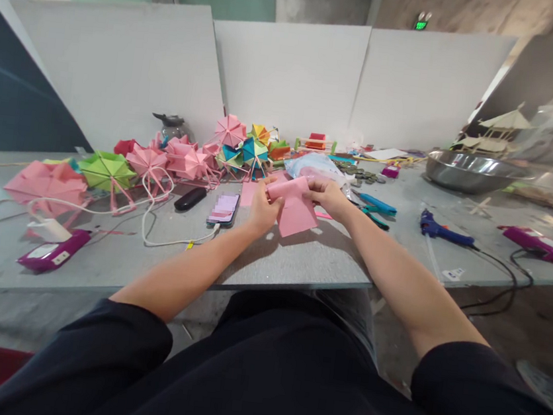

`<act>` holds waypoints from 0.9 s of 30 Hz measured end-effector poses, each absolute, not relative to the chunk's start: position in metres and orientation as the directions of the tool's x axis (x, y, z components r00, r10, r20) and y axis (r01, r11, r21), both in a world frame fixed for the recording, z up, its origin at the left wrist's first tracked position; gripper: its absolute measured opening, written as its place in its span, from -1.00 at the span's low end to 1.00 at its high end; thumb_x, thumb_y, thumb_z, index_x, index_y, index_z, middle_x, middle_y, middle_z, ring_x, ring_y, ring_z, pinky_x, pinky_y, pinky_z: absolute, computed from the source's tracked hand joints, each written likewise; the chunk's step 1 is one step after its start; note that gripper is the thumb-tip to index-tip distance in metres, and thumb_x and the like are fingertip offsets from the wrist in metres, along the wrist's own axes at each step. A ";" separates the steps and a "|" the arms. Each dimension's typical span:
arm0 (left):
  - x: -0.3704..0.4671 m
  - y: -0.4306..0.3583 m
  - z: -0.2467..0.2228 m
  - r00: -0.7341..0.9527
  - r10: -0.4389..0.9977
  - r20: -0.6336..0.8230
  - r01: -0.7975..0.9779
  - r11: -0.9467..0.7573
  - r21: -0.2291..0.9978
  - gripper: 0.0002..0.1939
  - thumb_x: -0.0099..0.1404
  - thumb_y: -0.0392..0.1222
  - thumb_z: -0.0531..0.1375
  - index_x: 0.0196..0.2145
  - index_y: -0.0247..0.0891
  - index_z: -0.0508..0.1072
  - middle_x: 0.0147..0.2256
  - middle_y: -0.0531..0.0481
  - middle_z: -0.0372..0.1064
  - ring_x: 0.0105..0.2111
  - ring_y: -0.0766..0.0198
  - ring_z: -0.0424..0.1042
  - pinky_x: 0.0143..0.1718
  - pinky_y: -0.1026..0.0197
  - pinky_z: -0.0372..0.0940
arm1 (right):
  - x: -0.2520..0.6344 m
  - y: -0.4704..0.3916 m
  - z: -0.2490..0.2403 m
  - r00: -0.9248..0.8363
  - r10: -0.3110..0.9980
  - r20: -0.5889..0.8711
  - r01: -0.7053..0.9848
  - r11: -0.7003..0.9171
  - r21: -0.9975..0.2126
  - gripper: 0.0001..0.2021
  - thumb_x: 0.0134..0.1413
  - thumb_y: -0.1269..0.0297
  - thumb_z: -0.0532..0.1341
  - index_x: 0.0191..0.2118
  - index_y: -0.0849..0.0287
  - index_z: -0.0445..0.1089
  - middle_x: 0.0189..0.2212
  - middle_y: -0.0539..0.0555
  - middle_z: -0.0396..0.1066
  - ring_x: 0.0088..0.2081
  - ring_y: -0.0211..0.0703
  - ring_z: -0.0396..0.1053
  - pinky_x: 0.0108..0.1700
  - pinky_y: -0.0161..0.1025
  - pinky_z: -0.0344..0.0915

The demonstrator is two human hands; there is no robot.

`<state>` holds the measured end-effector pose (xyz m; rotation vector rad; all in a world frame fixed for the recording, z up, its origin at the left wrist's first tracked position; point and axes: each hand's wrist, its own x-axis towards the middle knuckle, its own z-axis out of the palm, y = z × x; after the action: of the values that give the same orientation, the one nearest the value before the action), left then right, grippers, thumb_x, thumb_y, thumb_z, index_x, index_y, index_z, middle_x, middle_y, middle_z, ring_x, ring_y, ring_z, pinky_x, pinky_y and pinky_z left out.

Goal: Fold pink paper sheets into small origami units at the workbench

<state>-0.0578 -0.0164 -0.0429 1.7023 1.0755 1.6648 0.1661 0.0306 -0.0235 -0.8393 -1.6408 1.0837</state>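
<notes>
A sheet of pink paper (297,215) is held up between my two hands above the table, its upper edge bent over. My left hand (265,207) grips the paper's left side with thumb and fingers. At its upper right, my right hand (325,196) pinches the same sheet. More pink paper (248,193) lies on the table just behind my left hand. To the left rests a phone (223,209) with a white cable plugged in.
Folded paper umbrellas (187,157) crowd the left and back. A black case (190,199) lies near the phone. Blue-handled pliers (377,203), a blue glue gun (446,230), a metal bowl (470,174) and a purple power strip (539,244) are on the right.
</notes>
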 end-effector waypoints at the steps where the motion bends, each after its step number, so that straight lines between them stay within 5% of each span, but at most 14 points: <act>1: -0.058 -0.016 -0.043 -0.068 0.824 0.562 0.187 -0.543 0.819 -0.45 0.17 -0.45 0.32 0.12 -0.22 0.46 0.11 -0.18 0.50 -0.02 0.10 0.53 0.03 0.07 0.46 | 0.166 0.030 -0.023 -0.303 0.890 0.341 0.044 0.370 -0.928 -0.60 -0.18 0.04 0.62 -0.27 0.15 0.61 -0.40 0.04 0.56 -0.38 -0.18 0.42 -0.35 -0.24 0.36; 5: -0.063 -0.017 -0.039 -0.032 0.839 0.543 0.242 -0.521 0.819 -0.88 0.21 -0.34 0.35 -0.29 -0.19 0.55 -0.33 -0.03 0.51 -0.25 0.12 0.48 -0.18 0.13 0.42 | 0.166 0.027 -0.020 -0.319 0.881 0.348 0.069 0.388 -0.919 -0.61 -0.22 0.03 0.63 -0.34 0.14 0.57 -0.43 0.02 0.54 -0.38 -0.18 0.40 -0.35 -0.23 0.35; 8: -0.068 -0.019 -0.031 0.011 0.841 0.541 0.287 -0.521 0.804 -0.86 0.19 -0.26 0.40 -0.48 -0.21 0.52 -0.49 0.05 0.39 -0.37 0.18 0.38 -0.30 0.18 0.32 | 0.164 0.023 -0.017 -0.343 0.868 0.358 0.077 0.406 -0.910 -0.61 -0.23 0.05 0.63 -0.36 0.14 0.55 -0.44 0.01 0.51 -0.38 -0.17 0.39 -0.34 -0.22 0.34; 19: -0.074 -0.023 -0.012 0.165 0.823 0.543 0.308 -0.567 0.764 -0.82 0.25 -0.12 0.36 -0.36 -0.32 0.65 -0.43 0.01 0.49 -0.40 0.23 0.40 -0.35 0.23 0.25 | 0.165 0.016 -0.011 -0.375 0.848 0.374 0.080 0.432 -0.898 -0.59 -0.24 0.04 0.62 -0.32 0.15 0.56 -0.38 0.06 0.57 -0.34 -0.13 0.43 -0.29 -0.21 0.33; 27: -0.074 -0.016 -0.019 0.247 0.816 0.523 0.317 -0.578 0.752 -0.75 0.26 -0.05 0.37 -0.46 -0.27 0.56 -0.50 0.01 0.45 -0.47 0.28 0.36 -0.42 0.26 0.21 | 0.163 0.017 -0.012 -0.318 0.852 0.415 0.100 0.465 -0.880 -0.49 -0.03 -0.23 0.53 -0.35 0.14 0.48 -0.49 -0.04 0.41 -0.42 -0.22 0.29 -0.37 -0.25 0.27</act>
<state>-0.0736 -0.0158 -0.0195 2.0216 1.0290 1.3069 0.1632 0.0169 -0.0121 -0.8185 -1.7338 0.9615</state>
